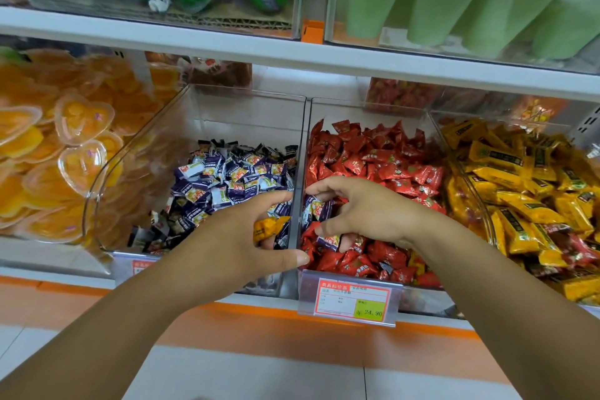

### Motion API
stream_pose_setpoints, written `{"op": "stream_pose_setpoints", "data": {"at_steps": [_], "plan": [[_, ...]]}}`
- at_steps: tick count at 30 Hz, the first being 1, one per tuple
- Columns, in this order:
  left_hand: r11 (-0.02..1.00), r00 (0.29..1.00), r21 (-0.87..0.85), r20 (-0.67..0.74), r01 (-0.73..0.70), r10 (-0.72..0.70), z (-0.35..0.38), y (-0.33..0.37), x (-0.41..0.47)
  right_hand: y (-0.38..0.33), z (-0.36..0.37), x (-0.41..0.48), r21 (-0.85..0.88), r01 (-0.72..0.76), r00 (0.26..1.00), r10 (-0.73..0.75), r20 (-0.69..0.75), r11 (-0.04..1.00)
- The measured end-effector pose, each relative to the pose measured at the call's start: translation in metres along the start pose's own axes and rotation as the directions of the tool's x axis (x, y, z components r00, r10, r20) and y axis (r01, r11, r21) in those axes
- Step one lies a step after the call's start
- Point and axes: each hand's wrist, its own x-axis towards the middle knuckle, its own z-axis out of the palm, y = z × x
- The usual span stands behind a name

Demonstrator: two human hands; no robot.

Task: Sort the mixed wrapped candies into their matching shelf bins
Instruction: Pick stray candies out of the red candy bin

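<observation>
Both arms angle in toward the middle. Left hand (pixel 233 237) is half-curled round a yellow candy (pixel 267 227) at the front of the purple bin (pixel 246 114). Right hand (pixel 370 214) claws some purple candies (pixel 316 209) in the red bin (pixel 357 112) right beside it.

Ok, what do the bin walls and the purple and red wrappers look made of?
Bin walls: clear rigid plastic, probably acrylic; contents show through and the edges glint. Purple wrappers: thin printed plastic film, crinkled, crimped ends. Red wrappers: similar film, glossier, maybe foil-backed; bright highlights.
</observation>
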Motion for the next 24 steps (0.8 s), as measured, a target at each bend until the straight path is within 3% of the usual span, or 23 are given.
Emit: {"op": "stream_pose_setpoints", "data": {"at_steps": [3, 10, 19, 24], "plan": [[1.000, 1.000, -0.001, -0.001, 0.001, -0.001, 0.000, 0.000, 0.000, -0.003, 0.008, 0.001, 0.020, -0.022, 1.000, 0.022, -0.005, 1.000], [1.000, 1.000, -0.011, 0.000, 0.007, -0.007, 0.000, 0.000, 0.000, 0.001, 0.009, 0.002, 0.239, -0.063, 0.998, 0.057, 0.034, 0.969], [0.999, 0.999, 0.027, 0.009, 0.032, -0.032, 0.000, 0.000, -0.001, -0.004, -0.006, -0.006, 0.242, -0.035, 0.999, 0.024, 0.048, 0.970], [0.998, 0.998, 0.038, 0.016, 0.052, -0.053, 0.000, 0.000, -0.002, -0.005, -0.002, -0.007, 0.079, -0.028, 1.000, 0.027, 0.012, 0.996]]}}
